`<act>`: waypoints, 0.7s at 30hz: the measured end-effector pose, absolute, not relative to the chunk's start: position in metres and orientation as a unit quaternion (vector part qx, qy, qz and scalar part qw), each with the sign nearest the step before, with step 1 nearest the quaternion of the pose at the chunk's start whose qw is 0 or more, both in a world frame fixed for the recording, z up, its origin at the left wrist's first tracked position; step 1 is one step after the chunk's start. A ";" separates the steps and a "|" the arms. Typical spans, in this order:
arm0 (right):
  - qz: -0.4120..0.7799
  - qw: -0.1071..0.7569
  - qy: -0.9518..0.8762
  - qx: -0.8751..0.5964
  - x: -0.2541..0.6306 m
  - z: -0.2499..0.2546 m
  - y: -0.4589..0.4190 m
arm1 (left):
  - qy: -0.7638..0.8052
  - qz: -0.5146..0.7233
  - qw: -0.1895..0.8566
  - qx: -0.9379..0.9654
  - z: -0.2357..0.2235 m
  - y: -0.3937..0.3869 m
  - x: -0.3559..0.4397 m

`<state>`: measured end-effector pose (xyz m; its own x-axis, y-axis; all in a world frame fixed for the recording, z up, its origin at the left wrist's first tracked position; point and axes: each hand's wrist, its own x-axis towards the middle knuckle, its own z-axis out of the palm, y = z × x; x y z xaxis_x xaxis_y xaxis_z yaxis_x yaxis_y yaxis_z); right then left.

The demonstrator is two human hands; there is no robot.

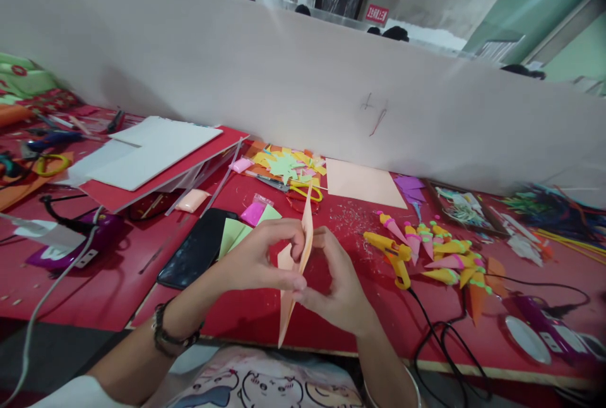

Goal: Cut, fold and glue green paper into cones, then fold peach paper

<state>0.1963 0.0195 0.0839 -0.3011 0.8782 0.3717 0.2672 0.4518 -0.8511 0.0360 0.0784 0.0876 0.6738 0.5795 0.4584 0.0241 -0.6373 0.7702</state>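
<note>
Both my hands meet over the near edge of the red table (118, 294). My left hand (262, 259) and my right hand (334, 282) pinch a folded peach paper sheet (303, 250) between them, held upright with its point down. A dark bracelet sits on my left wrist. Right of my hands lies a pile of small paper cones (440, 256) in yellow, pink and orange. A black phone (196, 247) lies just left of my left hand, with green paper pieces (234, 234) beside it.
A flat peach sheet (362, 184) and yellow-handled scissors (296, 188) lie behind my hands among coloured scraps. White and red boards (151, 155) are stacked at left. A purple glue gun (80, 231) sits at left, another (552, 326) at right with black cables. A grey partition (303, 79) closes the back.
</note>
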 end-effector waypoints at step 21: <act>0.021 0.492 -0.577 -0.652 0.252 0.083 0.028 | 0.380 0.438 0.325 0.747 0.078 0.096 -0.041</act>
